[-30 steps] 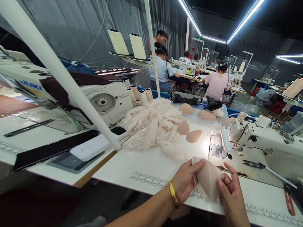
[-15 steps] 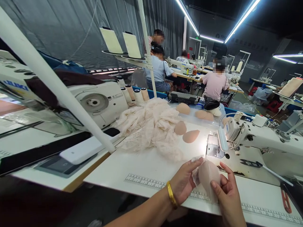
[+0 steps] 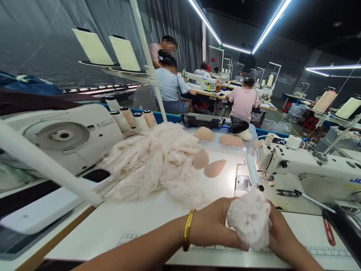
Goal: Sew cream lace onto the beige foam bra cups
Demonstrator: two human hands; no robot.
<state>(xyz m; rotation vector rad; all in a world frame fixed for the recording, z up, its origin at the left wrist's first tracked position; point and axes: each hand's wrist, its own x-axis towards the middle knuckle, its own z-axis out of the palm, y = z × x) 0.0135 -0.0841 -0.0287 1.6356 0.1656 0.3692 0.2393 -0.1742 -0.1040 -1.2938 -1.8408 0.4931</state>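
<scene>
Between my two hands is a lace-covered bra cup [image 3: 249, 220], its white, crumpled lace side facing me. My left hand [image 3: 216, 222], with a gold bracelet at the wrist, grips it from the left, thumb along its lower edge. My right hand [image 3: 279, 227] closes on its right side; most of those fingers are hidden behind it. Just beyond the hands stands the sewing machine [image 3: 318, 162], its lit needle area close to the cup. Two beige foam cups [image 3: 215, 168] lie on the table to the left of the needle plate.
A heap of cream lace [image 3: 158, 162] covers the left part of the table. Thread snips [image 3: 287, 193] rest on the machine bed, and a red-handled tool [image 3: 329, 231] lies at the right. Thread cones [image 3: 139, 122] and a second machine [image 3: 64, 135] stand left. Co-workers sit further back.
The cup has been turned so that crumpled lace, rather than its smooth face, shows. Both hands have closed in around it, and the camera view has swung to the right.
</scene>
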